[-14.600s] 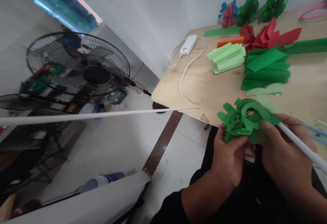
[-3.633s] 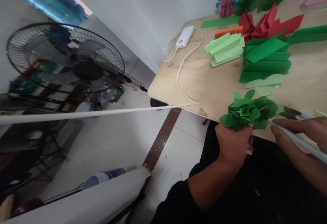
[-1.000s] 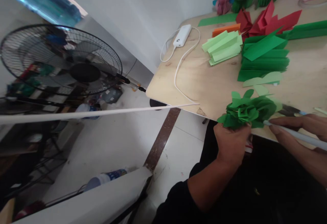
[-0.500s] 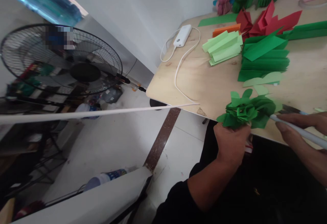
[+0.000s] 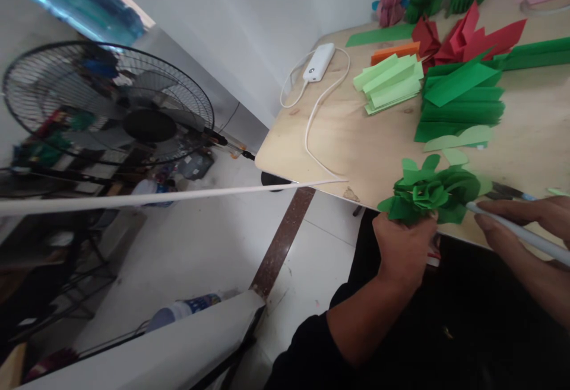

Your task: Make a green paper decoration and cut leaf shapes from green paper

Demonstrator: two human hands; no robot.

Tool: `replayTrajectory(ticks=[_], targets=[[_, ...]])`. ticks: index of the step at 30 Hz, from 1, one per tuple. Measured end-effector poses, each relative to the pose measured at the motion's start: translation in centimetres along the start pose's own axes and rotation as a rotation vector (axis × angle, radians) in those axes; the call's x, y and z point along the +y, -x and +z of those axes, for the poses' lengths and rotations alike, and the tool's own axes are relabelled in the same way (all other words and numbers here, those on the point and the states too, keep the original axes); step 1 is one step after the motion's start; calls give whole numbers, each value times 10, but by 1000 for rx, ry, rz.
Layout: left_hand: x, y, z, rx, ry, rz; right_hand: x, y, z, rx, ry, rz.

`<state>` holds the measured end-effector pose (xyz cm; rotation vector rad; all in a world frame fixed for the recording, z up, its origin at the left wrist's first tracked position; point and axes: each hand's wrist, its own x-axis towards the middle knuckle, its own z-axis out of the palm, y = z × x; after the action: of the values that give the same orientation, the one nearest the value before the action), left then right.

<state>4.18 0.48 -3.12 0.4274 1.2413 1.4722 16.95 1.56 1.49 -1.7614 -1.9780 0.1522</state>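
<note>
A green paper flower [image 5: 430, 194] with ruffled dark petals and some pale green ones is gripped from below by my left hand [image 5: 406, 244], its fingers closed at the table's front edge. My right hand [image 5: 525, 230] pinches a slim white pen-like stick [image 5: 528, 232]. The stick's tip is at the flower's right side; whether it touches the petals I cannot tell. Just behind the flower lie pale green scalloped paper pieces [image 5: 458, 139]. A dark tool, perhaps scissors [image 5: 505, 191], lies partly hidden beyond my right fingers.
On the wooden table [image 5: 285, 146] lie folded light green paper [image 5: 392, 84], stacked dark green paper [image 5: 461, 102], red folded paper [image 5: 463, 40] and a white power bank [image 5: 319, 62]. Its cable [image 5: 178, 196] stretches left across the view. A fan [image 5: 107, 105] stands left of the table.
My right hand and the white stick have shifted slightly left, bringing the tip closer to the flower. My left hand and the flower stay nearly still.
</note>
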Motion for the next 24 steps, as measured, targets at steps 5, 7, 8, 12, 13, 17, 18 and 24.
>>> replayTrajectory(ticks=[5, 7, 8, 12, 13, 17, 18, 24], targets=[[-5, -1, -3, -64, -5, 56, -2, 7, 2, 66, 25, -55], [-5, -1, -2, -69, 0, 62, -2, 8, 3, 88, 35, -123], [-5, -1, -2, -68, 2, 63, -1, 9, 3, 99, 38, -156], [-4, -1, -1, -51, -1, 52, 1, 9, 5, 109, 30, -208], [-4, -1, -1, -49, -2, 51, 1, 9, 5, 110, 29, -206], [-5, -1, -2, -53, 25, 51, 0, 8, 6, 111, 32, -225], [-5, -1, -2, -51, 36, 51, 0, 8, 6, 113, 28, -253], [-5, -2, -1, -36, 66, 38, 4, 11, 6, 78, 32, -273]])
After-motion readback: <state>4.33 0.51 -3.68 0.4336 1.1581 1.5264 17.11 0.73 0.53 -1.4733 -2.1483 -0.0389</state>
